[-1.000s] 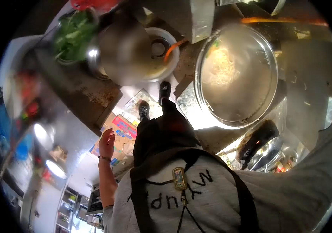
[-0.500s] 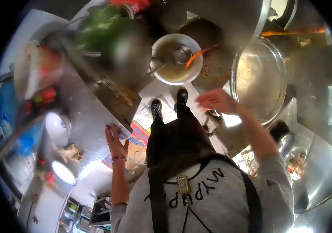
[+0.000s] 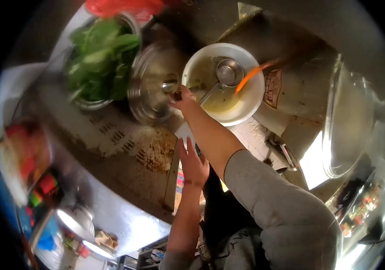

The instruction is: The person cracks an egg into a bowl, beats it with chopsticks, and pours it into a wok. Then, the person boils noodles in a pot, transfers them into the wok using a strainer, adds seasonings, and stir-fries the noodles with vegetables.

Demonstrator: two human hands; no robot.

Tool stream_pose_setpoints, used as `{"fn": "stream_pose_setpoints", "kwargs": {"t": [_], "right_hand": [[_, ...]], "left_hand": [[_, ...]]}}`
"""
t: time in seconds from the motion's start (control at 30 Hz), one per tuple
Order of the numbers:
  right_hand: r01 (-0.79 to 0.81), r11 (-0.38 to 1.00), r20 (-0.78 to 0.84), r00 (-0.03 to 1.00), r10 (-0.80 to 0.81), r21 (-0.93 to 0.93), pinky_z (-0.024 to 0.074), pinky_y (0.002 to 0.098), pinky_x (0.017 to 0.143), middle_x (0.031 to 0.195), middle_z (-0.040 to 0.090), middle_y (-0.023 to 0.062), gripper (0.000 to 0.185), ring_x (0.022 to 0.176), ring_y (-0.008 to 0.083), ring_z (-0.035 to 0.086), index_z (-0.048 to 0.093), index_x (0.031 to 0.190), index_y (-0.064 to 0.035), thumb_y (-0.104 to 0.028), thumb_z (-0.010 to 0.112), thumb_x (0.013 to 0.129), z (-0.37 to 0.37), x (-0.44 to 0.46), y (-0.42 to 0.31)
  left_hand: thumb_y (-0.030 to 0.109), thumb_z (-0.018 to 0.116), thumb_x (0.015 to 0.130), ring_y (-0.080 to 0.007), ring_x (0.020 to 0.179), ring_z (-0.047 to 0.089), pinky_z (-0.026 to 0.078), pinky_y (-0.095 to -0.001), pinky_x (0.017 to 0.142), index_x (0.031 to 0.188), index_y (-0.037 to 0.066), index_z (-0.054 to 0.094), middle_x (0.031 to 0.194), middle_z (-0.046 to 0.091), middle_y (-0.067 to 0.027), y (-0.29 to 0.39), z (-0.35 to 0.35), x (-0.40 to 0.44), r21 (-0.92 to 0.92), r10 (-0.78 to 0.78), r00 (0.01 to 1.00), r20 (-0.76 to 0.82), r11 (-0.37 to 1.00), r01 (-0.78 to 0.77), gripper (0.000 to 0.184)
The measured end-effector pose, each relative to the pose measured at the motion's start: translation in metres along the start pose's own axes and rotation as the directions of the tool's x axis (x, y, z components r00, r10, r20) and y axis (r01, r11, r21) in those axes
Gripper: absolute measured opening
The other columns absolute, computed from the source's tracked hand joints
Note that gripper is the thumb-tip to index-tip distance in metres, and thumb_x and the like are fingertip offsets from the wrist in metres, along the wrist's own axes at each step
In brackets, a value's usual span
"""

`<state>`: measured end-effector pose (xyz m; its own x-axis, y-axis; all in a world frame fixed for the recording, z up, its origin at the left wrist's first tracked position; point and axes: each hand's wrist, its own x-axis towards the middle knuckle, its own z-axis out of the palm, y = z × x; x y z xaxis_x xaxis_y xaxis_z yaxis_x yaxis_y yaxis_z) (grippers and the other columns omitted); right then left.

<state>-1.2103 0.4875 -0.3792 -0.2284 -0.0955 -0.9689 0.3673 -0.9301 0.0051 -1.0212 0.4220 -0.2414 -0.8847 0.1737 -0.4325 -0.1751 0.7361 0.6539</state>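
Note:
My right hand (image 3: 183, 99) reaches across to the knob side of a round metal lid (image 3: 149, 105). Its thumb and fingers are apart, with a dark gap between them; I cannot tell whether they touch the knob. Just right of that hand, a white bowl (image 3: 259, 85) holds yellowish liquid. In it lie a steel ladle (image 3: 230, 72) and a long orange utensil (image 3: 248, 78). Below the bowl, my left hand (image 3: 194, 168) hangs near the counter corner, fingers spread and holding nothing. Beside the lid, leafy greens (image 3: 98, 58) fill a metal container.
A large steel pot (image 3: 331, 144) stands at the right. A stained metal counter (image 3: 111, 157) runs along the left, its corner close to my left hand. White bowls (image 3: 78, 220) and a red bag (image 3: 123, 6) are farther off.
My right hand has swung left, past the bowl, to the lid. My left hand has moved right, off the counter edge. The view has turned, so the bowl and greens appear closer.

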Motion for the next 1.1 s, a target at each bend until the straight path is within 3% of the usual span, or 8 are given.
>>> {"fn": "stream_pose_setpoints", "kwargs": {"t": [0.07, 0.13, 0.3, 0.53, 0.73, 0.87, 1.03, 1.1], "right_hand": [[0.005, 0.972, 0.044, 0.999, -0.016, 0.235, 0.0504, 0.0404, 0.061, 0.075, 0.051, 0.0143, 0.016, 0.066, 0.0245, 0.054, 0.045, 0.093, -0.0002, -0.014, 0.052, 0.089, -0.003, 0.057, -0.012], [-0.035, 0.909, 0.079, 0.997, 0.003, 0.415, 0.0504, 0.0383, 0.06, 0.069, 0.05, 0.0118, 0.014, 0.063, 0.0221, 0.051, 0.044, 0.083, -0.0013, -0.011, 0.051, 0.089, -0.017, 0.07, -0.024], [-0.391, 0.777, 0.466, 0.873, 0.143, 0.494, 0.0426, 0.0237, 0.051, 0.059, 0.043, 0.0025, 0.018, 0.054, 0.0141, 0.046, 0.045, 0.07, -0.0055, -0.009, 0.051, 0.087, -0.076, -0.045, -0.069], [-0.684, 0.635, 0.853, 0.517, 0.074, 0.36, 0.0386, 0.0202, 0.034, 0.068, 0.044, 0.0031, 0.039, 0.048, 0.0088, 0.047, 0.032, 0.122, 0.007, -0.011, 0.046, 0.09, -0.185, -0.207, -0.071], [-0.584, 0.802, 0.78, 0.556, 0.286, 0.123, 0.0355, 0.0212, 0.028, 0.063, 0.042, 0.0044, 0.037, 0.036, 0.0074, 0.042, 0.027, 0.124, 0.0022, -0.009, 0.041, 0.091, -0.239, -0.344, -0.081], [-0.234, 0.902, 0.534, 0.742, 0.406, -0.363, 0.0353, 0.0231, 0.027, 0.061, 0.041, 0.0039, 0.033, 0.033, 0.0081, 0.04, 0.031, 0.119, 0.0008, -0.009, 0.044, 0.091, -0.258, -0.42, -0.09], [0.105, 0.631, 0.327, 0.912, 0.246, -0.768, 0.0398, 0.0251, 0.031, 0.062, 0.046, 0.0051, 0.036, 0.036, 0.0116, 0.047, 0.034, 0.115, 0.0015, -0.014, 0.054, 0.09, -0.256, -0.496, -0.078], [0.221, 0.418, 0.288, 0.952, 0.105, -0.881, 0.0443, 0.0266, 0.036, 0.066, 0.052, 0.0084, 0.038, 0.042, 0.0136, 0.052, 0.035, 0.116, 0.0023, -0.014, 0.055, 0.09, -0.263, -0.51, -0.067]], "left_hand": [[0.031, 0.057, 0.086, -0.0448, 0.126, 0.032, 0.034, -0.0485, 0.101, 0.138, 0.0, 0.025, 0.142, 0.024, -0.0264, -0.04, 0.052, 0.075, 0.256, -0.068, 0.997, -0.038, 0.964, 0.075, 0.069], [0.038, 0.056, 0.085, -0.0424, 0.122, 0.037, 0.04, -0.0473, 0.096, 0.134, 0.0, 0.031, 0.14, 0.029, -0.0232, -0.061, 0.075, 0.137, 0.368, -0.225, 0.948, 0.224, 0.92, 0.131, 0.066], [0.031, 0.056, 0.085, -0.0426, 0.109, 0.045, 0.043, -0.0476, 0.086, 0.126, 0.001, 0.035, 0.124, 0.041, -0.023, -0.054, 0.141, 0.17, 0.299, -0.245, 0.887, 0.391, 0.945, 0.129, 0.055], [0.02, 0.057, 0.084, -0.043, 0.089, 0.057, 0.047, -0.048, 0.073, 0.114, 0.002, 0.039, 0.102, 0.057, -0.0227, -0.043, 0.173, 0.079, 0.024, -0.185, 0.956, 0.226, 0.982, 0.185, 0.039], [0.019, 0.053, 0.087, -0.0449, 0.072, 0.059, 0.047, -0.0524, 0.063, 0.105, 0.005, 0.037, 0.073, 0.061, -0.0249, -0.021, 0.086, 0.023, 0.272, -0.266, 0.952, 0.152, 0.937, 0.219, 0.028], [0.019, 0.062, 0.083, -0.0394, 0.07, 0.06, 0.047, -0.0468, 0.063, 0.098, 0.003, 0.044, 0.072, 0.061, -0.0182, -0.035, 0.067, -0.033, -0.016, -0.166, 0.98, 0.114, 0.986, 0.169, 0.028], [0.018, 0.067, 0.082, -0.0113, 0.042, 0.048, 0.044, -0.0272, 0.034, 0.092, 0.003, 0.047, 0.06, 0.05, -0.0026, 0.0, 0.048, -0.081, -0.524, -0.383, 0.864, 0.326, 0.688, 0.502, 0.026], [0.017, 0.065, 0.084, -0.0123, 0.042, 0.048, 0.045, -0.029, 0.035, 0.092, 0.003, 0.046, 0.059, 0.049, -0.0031, 0.001, 0.048, -0.087, -0.566, -0.386, 0.876, 0.288, 0.67, 0.481, 0.025]]}}
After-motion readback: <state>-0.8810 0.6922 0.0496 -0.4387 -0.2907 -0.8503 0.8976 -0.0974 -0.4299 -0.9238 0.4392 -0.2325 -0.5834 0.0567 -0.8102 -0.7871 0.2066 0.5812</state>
